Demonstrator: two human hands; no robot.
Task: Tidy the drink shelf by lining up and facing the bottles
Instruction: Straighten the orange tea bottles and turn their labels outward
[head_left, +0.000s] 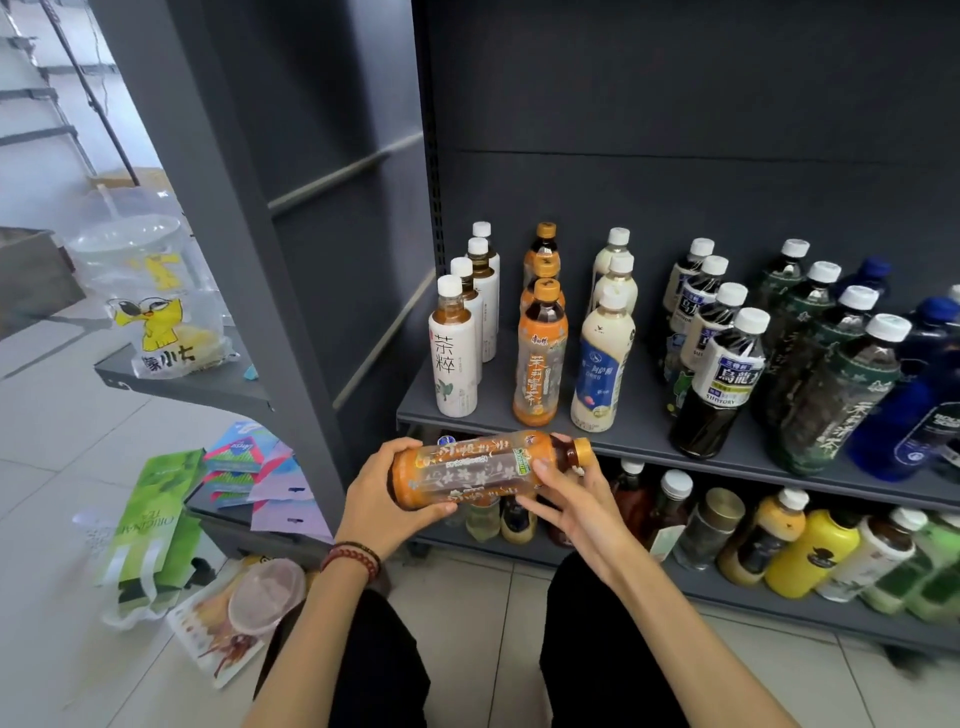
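Observation:
An orange-labelled tea bottle (483, 467) lies on its side in front of the grey shelf (644, 447), cap pointing right. My left hand (384, 493) grips its base end. My right hand (571, 493) holds the neck end, fingers curled under it. On the shelf stand rows running front to back: white-label tea bottles (453, 364), orange tea bottles (540, 358), cream milk-tea bottles (602, 364), dark oolong bottles (719, 379), green-label tea bottles (836, 395) and blue bottles (924, 415).
A lower shelf (753, 597) holds yellow, green and dark bottles. Left of the shelf upright (260, 260), packets, a green tea box (156, 519) and a lidded cup (265, 592) lie on the tiled floor. A plastic bag (161, 312) sits on a low grey ledge.

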